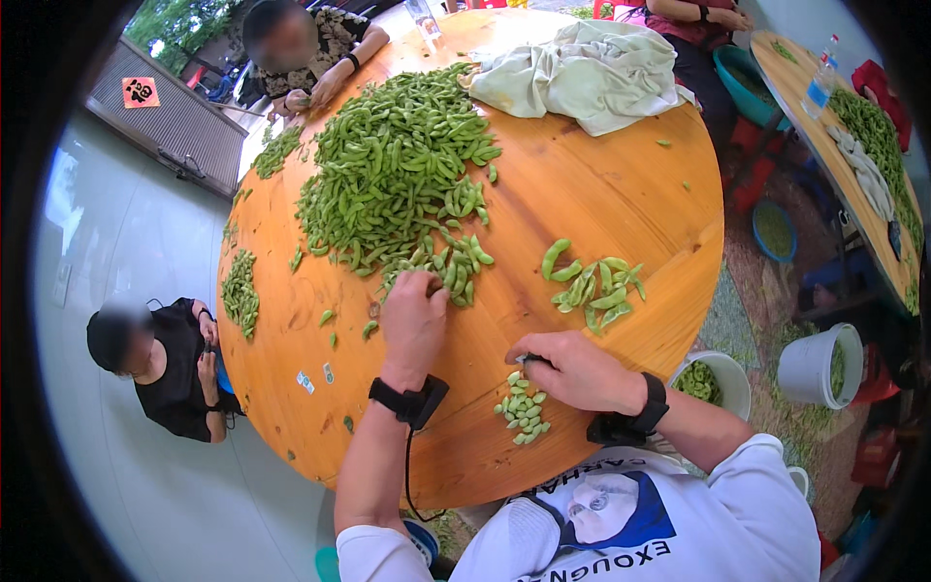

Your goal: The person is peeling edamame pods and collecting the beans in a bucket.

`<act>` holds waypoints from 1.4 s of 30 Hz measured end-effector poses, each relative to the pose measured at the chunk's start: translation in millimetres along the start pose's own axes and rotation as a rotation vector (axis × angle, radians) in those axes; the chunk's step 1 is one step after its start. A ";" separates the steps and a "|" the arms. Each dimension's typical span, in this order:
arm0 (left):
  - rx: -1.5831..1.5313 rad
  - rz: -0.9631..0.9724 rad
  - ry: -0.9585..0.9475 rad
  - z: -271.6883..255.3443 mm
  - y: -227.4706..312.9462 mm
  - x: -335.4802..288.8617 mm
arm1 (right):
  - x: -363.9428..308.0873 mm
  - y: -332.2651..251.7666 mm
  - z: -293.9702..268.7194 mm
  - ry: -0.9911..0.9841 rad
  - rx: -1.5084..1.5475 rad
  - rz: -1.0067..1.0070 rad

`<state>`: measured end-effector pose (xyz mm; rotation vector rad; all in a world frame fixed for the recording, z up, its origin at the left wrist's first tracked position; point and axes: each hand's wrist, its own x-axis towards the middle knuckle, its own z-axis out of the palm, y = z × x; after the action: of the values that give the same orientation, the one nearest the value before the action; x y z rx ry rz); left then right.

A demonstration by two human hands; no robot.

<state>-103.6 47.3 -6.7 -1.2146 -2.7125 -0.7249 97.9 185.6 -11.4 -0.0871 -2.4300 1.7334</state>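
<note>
My left hand point(414, 318) is at the near edge of a big heap of green soybean pods point(388, 165), fingers curled down among the pods; what its fingertips hold, if anything, is hidden. Over the table's near side, my right hand point(574, 371) is closed on a small dark thing with a shiny tip point(532, 359), too small to name. Just below its fingers lies a little pile of shelled pale green beans point(524, 411). Several flat, pale pods point(603, 289) are scattered beyond the right hand. Both wrists wear black straps.
The round wooden table point(621, 209) bears a crumpled pale cloth point(582, 73) at its far side. One person point(155, 364) sits at the left, another point(291, 48) at the far left, handling pods. Beside the table's right edge stand a white bucket point(739, 388) and a second bucket point(793, 371).
</note>
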 end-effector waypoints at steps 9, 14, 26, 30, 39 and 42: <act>-0.441 -0.314 -0.131 -13.1 18.3 -41.3 | 7.4 -4.9 -3.1 0.071 0.012 0.059; -1.026 -0.573 -0.268 -23.5 42.8 -62.5 | 11.5 -3.0 -2.7 0.064 0.315 0.255; -1.171 -0.592 -0.341 -16.7 61.0 -81.8 | 9.6 -0.8 1.6 0.070 0.342 0.265; -1.207 -0.578 -0.331 -12.0 62.6 -84.1 | 9.3 -1.9 1.4 0.090 0.311 0.250; -0.544 0.053 -0.157 -6.7 70.3 -90.7 | 10.1 -2.5 6.6 0.147 -0.039 0.085; -0.572 0.059 -0.183 -7.0 66.7 -91.4 | 11.0 -0.1 5.5 0.163 -0.045 0.022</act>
<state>6.1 19.9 1.5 -1.5173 -2.6772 -1.5226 86.2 182.0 -12.0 -0.2513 -2.3590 1.6123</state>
